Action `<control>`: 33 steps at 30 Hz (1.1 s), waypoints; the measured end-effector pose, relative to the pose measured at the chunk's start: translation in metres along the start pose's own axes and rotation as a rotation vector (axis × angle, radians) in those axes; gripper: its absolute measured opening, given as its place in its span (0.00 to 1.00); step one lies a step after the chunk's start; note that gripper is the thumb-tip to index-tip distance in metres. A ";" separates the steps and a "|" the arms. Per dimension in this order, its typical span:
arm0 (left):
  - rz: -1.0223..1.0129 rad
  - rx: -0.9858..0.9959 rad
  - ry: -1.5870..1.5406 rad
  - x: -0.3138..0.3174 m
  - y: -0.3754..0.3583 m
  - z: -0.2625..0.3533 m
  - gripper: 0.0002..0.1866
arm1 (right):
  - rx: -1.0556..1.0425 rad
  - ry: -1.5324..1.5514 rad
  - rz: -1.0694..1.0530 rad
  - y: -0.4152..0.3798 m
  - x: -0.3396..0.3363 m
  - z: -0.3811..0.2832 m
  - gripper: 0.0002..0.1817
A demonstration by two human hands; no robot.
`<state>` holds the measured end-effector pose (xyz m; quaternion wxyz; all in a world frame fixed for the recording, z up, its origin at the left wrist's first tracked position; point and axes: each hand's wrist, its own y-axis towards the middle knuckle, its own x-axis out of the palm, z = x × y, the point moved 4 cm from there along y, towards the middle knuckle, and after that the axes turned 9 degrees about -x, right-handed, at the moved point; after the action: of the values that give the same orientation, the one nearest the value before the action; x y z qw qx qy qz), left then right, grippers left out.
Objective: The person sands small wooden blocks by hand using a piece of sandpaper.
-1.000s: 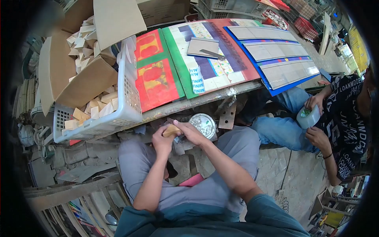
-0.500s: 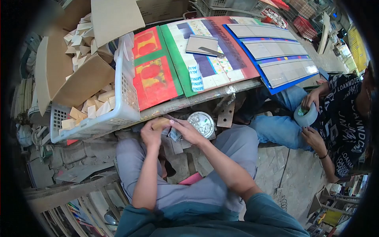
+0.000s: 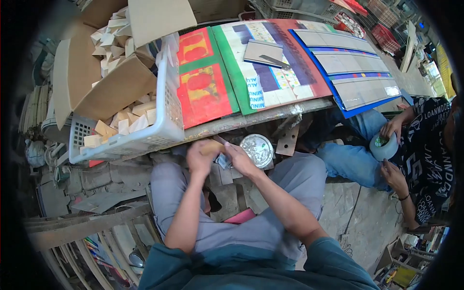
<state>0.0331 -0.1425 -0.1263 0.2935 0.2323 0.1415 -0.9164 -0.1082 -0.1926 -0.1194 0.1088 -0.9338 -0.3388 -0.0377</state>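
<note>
Over my lap, in front of the table edge, my left hand (image 3: 197, 162) is wrapped round a small tan wooden block (image 3: 210, 148). My right hand (image 3: 240, 160) is closed close against the block's right end. Its fingers pinch a thin dark piece that I cannot make out, partly hidden by the fingers. Just right of my right hand stands a round silvery tin (image 3: 256, 151) with a smeared, shiny top. A small crumpled bluish-white scrap (image 3: 223, 161) lies below and between my hands.
A white plastic basket (image 3: 169, 108) and a cardboard box (image 3: 116, 87), both with wooden blocks, stand left. Painted boards (image 3: 224, 72) cover the table, with a saw-like blade (image 3: 274, 61) on top. At right sits a co-worker (image 3: 425, 145) holding a tape roll (image 3: 385, 149).
The whole view has shifted a little to the right. Both my hands stay together at the block, with slight movement of the fingers.
</note>
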 end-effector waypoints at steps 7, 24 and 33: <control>0.037 -0.099 -0.167 -0.002 0.011 -0.007 0.19 | 0.012 -0.175 0.011 0.002 -0.013 -0.007 0.30; -0.027 -0.014 -0.034 0.029 -0.016 0.008 0.15 | 0.075 0.017 -0.047 0.008 -0.020 0.022 0.27; -0.035 -0.005 -0.179 0.025 -0.022 0.019 0.18 | 0.000 0.073 0.074 0.008 -0.019 -0.006 0.25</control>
<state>-0.0047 -0.1443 -0.1201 0.2895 0.1461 0.1209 -0.9382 -0.1177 -0.2114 -0.1176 0.1224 -0.9437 -0.2998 -0.0677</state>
